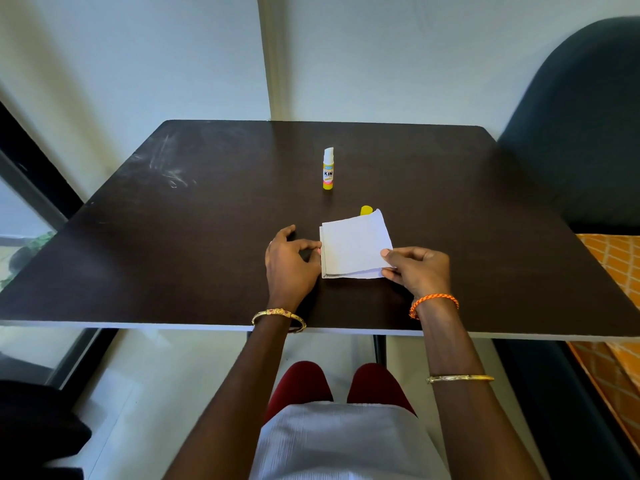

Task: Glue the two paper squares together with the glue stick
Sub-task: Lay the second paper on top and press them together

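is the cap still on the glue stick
No: the glue stick stands uncapped, and its yellow cap lies behind the paper squares.

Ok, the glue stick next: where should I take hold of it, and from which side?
Grip the glue stick round its yellow labelled barrel, coming from the near side. It stands upright and uncapped, the white glue exposed on top, so stay below that. Nothing crowds it: the paper squares and yellow cap lie nearer you.
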